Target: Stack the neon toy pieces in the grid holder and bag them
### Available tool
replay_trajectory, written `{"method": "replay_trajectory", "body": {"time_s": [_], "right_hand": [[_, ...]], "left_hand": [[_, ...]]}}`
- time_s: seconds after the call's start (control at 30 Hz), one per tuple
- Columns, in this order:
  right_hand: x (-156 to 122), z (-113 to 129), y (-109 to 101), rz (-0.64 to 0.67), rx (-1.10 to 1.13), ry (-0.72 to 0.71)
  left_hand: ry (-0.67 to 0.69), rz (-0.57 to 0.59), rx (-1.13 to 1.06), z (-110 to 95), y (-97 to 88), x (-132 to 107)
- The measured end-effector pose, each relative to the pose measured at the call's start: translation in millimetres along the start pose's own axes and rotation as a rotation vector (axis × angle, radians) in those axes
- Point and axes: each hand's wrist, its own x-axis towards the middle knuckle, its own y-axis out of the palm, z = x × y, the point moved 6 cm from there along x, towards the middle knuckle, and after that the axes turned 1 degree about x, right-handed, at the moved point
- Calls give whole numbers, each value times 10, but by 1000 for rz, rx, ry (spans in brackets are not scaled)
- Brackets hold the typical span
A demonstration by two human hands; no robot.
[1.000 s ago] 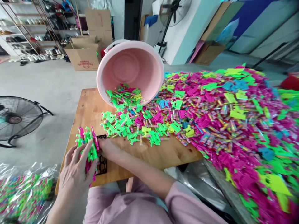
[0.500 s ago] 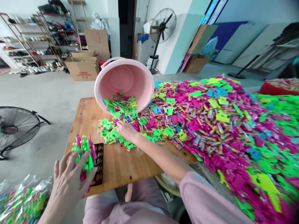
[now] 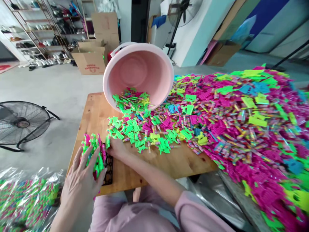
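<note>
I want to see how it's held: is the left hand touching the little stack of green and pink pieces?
Touching. The head view shows the left hand with its fingers pressed against the stack of green and pink pieces.

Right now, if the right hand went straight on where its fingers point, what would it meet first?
The right hand would probably meet the neon green and magenta plastic stack the left hand cups; depth is unclear.

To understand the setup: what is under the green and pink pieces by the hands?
A black grid tray on the wooden table; the tray's part beneath the pieces is covered.
</note>
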Motion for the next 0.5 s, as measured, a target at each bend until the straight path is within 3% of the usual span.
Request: {"method": "replay_trajectory", "body": {"time_s": [0.1, 0.23, 0.3, 0.4, 0.5], "right_hand": [[-47, 150, -13, 70, -161, -69], [-182, 200, -107, 113, -179, -158], [-275, 136, -273, 12, -193, -205], [-413, -61, -522, -182, -333, -128], [-541, -196, -482, -161, -468, -62]], "left_hand": [[-11, -21, -18, -1, -3, 31], [37, -55, 29, 33, 38, 29], [49, -73, 42, 66, 54, 2], [78, -89, 40, 92, 63, -47], [75, -96, 30, 108, 64, -75]]}}
